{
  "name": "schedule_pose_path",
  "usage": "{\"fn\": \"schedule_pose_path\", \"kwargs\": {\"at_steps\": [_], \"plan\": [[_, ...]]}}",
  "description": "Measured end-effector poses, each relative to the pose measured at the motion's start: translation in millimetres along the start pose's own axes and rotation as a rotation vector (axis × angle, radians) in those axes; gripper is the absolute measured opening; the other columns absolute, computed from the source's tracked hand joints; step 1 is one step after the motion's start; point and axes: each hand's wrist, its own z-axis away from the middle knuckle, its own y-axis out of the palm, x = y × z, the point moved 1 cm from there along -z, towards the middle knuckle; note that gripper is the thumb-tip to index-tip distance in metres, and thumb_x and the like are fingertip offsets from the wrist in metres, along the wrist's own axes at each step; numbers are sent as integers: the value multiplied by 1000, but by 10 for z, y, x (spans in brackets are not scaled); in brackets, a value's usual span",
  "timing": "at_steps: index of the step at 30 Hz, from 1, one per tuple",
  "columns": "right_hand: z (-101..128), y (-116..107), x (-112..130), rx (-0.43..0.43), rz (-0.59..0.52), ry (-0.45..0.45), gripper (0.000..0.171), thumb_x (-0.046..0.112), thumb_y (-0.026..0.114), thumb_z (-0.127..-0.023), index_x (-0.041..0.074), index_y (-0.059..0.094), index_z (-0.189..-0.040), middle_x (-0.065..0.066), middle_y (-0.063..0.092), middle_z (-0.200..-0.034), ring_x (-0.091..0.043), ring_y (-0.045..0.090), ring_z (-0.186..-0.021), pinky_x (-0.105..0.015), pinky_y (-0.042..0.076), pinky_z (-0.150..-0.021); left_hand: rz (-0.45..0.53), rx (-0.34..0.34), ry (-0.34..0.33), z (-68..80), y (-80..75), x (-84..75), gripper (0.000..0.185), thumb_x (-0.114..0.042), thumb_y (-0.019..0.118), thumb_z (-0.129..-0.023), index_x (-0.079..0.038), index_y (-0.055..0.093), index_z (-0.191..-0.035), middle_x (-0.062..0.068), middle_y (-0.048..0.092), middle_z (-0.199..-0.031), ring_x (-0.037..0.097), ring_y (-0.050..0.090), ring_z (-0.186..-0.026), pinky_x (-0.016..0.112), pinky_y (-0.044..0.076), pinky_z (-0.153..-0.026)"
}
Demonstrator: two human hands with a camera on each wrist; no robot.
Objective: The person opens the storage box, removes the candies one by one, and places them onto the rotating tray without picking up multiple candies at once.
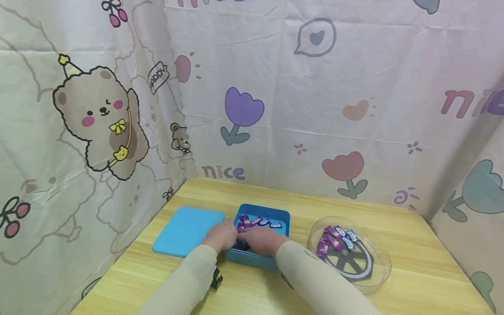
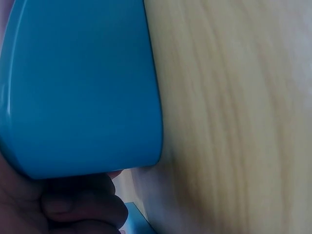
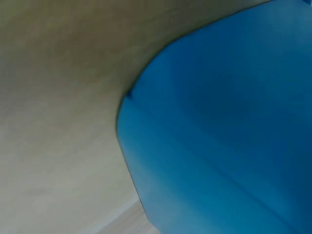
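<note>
Both hands meet over the near half of the blue box (image 1: 281, 217). Left hand (image 1: 221, 235) at the box's left wall; left wrist view shows its fingers (image 2: 73, 204) curled, but what they hold is hidden, so its grip cannot be told. Right hand (image 1: 260, 239) lies inside the box over the candies (image 1: 256, 221); fingers hidden from above, and the right wrist view shows only blue box wall and worktop, so its grip cannot be told either. Wrapped candies, purple and blue, show in the far half of the box. Box sits mid-worktop (image 1: 413, 262). Blue lid (image 1: 185, 229) lies flat just left of it, touching or nearly so. Clear round dish (image 1: 378, 267) to the right, apart from the box, holding more candies (image 1: 334, 240). Printed cloth (image 1: 315, 109) behind.
</note>
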Motion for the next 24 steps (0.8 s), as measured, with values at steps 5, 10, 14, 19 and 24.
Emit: {"fn": "schedule_pose_path", "kwargs": {"at_steps": [5, 10, 14, 19, 24], "plan": [[-18, 14, 0, -1, -17, 4, 31, 27, 56, -105, 42, 64, -131, 11, 60, -138, -19, 56, -128, -51, 44, -106, 4, 3, -6, 0, 13, -4, 41, -13, 50, -103, 8, 53, -138, 19, 57, -139, 28, 60, -104, 52, 51, -93], [-11, 6, 5, -21, 26, -32, 20, 27, 58, -104, 35, 69, -120, 13, 66, -124, -14, 61, -117, -44, 47, -103, 0, -5, -1, -2, 24, 7, 38, -13, 50, -102, 7, 56, -133, 17, 61, -132, 27, 57, -93, 50, 53, -88], [20, -25, -16, -47, 48, -67, 4, 32, 65, -100, 32, 68, -102, 16, 64, -96, -7, 61, -91, -35, 53, -92, 6, -15, 9, 1, 29, 16, 34, -12, 50, -101, 6, 59, -129, 15, 63, -125, 26, 56, -88, 48, 53, -83], [80, -103, -86, -70, 65, -88, 16, 41, 72, -94, 28, 63, -92, 15, 55, -79, -6, 53, -74, -24, 50, -73, 35, -23, 1, -10, 30, 25, 29, -12, 50, -100, 5, 60, -121, 11, 65, -106, 26, 53, -80, 44, 51, -70], [158, -203, -230, -99, 70, -69, 18, 43, 72, -93, 29, 62, -91, 15, 55, -78, -6, 53, -72, -23, 49, -69, 51, -23, -17, -18, 17, 25, 30, -14, 51, -100, 5, 59, -122, 10, 64, -102, 26, 54, -80, 44, 51, -72]]}}
